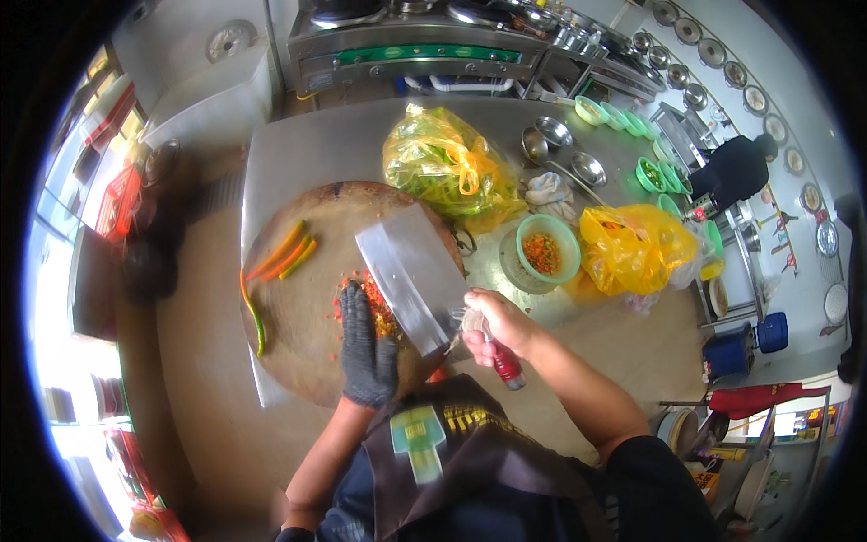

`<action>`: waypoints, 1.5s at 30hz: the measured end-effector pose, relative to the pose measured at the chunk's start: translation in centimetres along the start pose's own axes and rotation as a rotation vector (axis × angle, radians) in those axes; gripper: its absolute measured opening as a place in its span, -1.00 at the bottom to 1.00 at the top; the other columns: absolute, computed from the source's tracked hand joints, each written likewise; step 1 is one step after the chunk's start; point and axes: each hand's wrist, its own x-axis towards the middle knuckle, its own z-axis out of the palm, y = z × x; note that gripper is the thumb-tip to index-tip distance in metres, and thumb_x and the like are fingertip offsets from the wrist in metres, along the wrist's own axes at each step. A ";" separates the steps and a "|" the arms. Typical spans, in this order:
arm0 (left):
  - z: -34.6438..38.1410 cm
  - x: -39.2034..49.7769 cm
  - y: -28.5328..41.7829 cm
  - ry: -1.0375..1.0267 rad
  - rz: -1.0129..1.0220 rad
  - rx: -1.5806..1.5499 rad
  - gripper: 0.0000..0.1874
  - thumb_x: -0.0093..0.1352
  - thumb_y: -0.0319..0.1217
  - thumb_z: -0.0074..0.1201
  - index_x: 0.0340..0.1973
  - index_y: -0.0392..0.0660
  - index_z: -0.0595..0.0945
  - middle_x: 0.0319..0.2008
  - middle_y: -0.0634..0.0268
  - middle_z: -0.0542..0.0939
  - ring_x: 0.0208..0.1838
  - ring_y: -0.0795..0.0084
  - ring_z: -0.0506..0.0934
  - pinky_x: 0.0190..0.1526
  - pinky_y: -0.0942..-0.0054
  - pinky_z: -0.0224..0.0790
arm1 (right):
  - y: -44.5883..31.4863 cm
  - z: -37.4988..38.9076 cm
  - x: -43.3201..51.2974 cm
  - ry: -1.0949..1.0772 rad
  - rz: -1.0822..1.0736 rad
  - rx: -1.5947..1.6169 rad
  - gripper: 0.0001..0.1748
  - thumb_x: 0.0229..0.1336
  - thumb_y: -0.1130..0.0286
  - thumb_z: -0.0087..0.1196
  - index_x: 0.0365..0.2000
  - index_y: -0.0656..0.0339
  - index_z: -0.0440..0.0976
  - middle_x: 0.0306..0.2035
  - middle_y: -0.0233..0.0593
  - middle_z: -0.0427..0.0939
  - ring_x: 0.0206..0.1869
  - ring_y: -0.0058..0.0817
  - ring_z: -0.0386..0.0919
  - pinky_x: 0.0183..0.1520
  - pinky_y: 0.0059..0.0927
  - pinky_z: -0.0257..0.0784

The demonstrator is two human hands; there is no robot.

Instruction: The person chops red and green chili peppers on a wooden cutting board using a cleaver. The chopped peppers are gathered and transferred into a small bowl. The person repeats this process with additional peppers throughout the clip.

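Observation:
My right hand [496, 326] grips the red handle of a broad cleaver [413, 274], whose blade is tilted over the right part of a round wooden chopping block [298, 311]. In a dark knit glove, my left hand [369, 345] lies flat with outstretched fingers against a heap of chopped red and orange chilli [379, 305]. The blade is just right of that heap. Several whole orange and yellow-green chillies [281, 252] lie on the block's left side, and a curved green-and-orange chilli [252, 315] rests near its left rim.
A green plastic basket [509, 261] holding chopped chilli stands right of the block on the steel table [325, 135]. Nearby are a yellow bag of green vegetables [447, 162], another yellow bag [633, 247], a cloth [550, 193] and ladles [535, 146]. A person [735, 169] stands farther right.

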 end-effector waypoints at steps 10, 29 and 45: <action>-2.3 2.5 3.6 0.023 -0.624 -1.657 -0.10 0.46 0.35 -0.08 0.38 -0.17 0.46 0.30 0.12 0.57 0.33 0.09 0.52 0.42 0.02 0.31 | 5.2 2.9 6.3 -0.359 0.193 0.255 -0.47 0.51 -0.17 -0.09 -0.42 0.04 0.40 -0.76 -0.53 0.10 -0.81 -0.65 0.16 -0.69 -0.44 0.23; -4.7 4.1 -5.3 -0.086 -0.194 -0.087 -0.46 0.64 -0.12 -0.10 0.36 -0.26 0.49 0.42 0.01 0.47 0.50 0.14 0.38 0.53 0.18 0.14 | 1.0 -8.6 1.7 0.316 0.018 -0.083 -0.75 0.46 0.15 0.16 -0.21 -0.03 0.32 -0.65 -0.47 0.32 -0.75 -0.64 0.30 -0.69 -0.42 0.30; -3.5 5.2 -3.1 -0.441 0.365 0.623 -0.05 0.32 0.18 0.22 0.41 -0.26 0.39 0.42 -0.29 0.33 0.50 -0.34 0.24 0.56 -0.19 -0.09 | 1.9 -2.8 3.1 0.257 0.046 -0.391 -0.68 0.46 0.21 0.15 -0.13 0.19 0.29 -0.60 -0.46 0.32 -0.72 -0.67 0.30 -0.67 -0.44 0.36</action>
